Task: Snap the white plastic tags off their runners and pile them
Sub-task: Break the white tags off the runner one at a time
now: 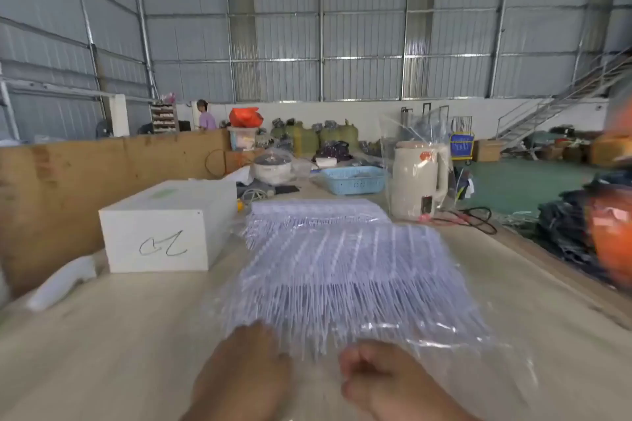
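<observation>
Head view: both grips, left hand and right hand, meet the near edge of the bagged white tags on the counter, likely to open them; blur hides whether fingers pinch.

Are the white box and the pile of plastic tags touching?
Apart. The head view shows bare table between the white box and the pile of plastic tags.

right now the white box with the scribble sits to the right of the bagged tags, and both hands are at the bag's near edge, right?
Not quite: the head view shows the white box left of the bagged tags. The left hand and right hand are at the near edge.
</observation>
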The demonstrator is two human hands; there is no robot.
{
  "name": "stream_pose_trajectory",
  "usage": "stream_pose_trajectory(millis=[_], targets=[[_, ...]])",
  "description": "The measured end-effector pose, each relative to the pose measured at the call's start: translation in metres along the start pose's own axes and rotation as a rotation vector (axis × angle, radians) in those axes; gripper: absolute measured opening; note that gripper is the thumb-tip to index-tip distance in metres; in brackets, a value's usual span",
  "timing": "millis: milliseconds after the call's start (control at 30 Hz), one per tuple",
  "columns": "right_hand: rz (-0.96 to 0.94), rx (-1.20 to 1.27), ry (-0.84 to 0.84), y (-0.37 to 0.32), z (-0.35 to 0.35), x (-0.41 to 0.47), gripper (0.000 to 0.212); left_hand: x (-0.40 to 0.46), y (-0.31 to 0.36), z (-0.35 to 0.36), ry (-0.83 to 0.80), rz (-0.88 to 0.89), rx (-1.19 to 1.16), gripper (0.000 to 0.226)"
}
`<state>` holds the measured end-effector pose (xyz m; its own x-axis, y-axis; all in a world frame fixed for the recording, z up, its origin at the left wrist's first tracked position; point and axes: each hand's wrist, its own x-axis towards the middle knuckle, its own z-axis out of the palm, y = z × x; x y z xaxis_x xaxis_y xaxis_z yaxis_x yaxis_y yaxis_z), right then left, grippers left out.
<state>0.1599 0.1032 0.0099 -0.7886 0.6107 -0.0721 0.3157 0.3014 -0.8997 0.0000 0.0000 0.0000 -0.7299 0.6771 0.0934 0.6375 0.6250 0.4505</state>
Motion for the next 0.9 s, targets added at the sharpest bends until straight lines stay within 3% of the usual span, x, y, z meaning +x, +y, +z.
stream_pose_trajectory(millis=[167,267,400,467,567,633,733,900], targets=[[-0.097,-0.253,-0.031,-0.012,0.017,0.011,0.019,0.006,0.013,0.005,0.059,-0.098,0.313,0.033],[-0.144,-0.656,-0.005,-0.019,0.026,0.011,0.023,0.007,0.021,0.003,0.047,-0.108,0.386,0.028],[-0.060,-0.924,-0.029,-0.032,0.031,0.015,0.034,0.003,0.024,-0.001,0.109,-0.027,0.235,0.018],[-0.050,-1.002,-0.023,-0.042,0.031,0.016,0.032,-0.002,0.022,-0.005,0.160,0.020,0.143,0.024],[-0.177,-1.013,0.120,-0.056,0.030,0.023,0.016,-0.001,0.019,-0.013,0.245,0.045,0.075,0.029],[-0.247,-1.005,0.176,-0.060,0.031,0.033,0.018,0.003,0.017,-0.019,0.238,0.050,0.055,0.030],[-0.253,-0.857,0.038,-0.053,0.034,0.051,0.009,0.000,0.014,-0.018,0.174,0.068,0.012,0.030],[-0.305,-0.772,-0.028,-0.026,0.033,0.068,0.025,-0.018,0.004,-0.011,0.155,0.066,0.088,0.027]])
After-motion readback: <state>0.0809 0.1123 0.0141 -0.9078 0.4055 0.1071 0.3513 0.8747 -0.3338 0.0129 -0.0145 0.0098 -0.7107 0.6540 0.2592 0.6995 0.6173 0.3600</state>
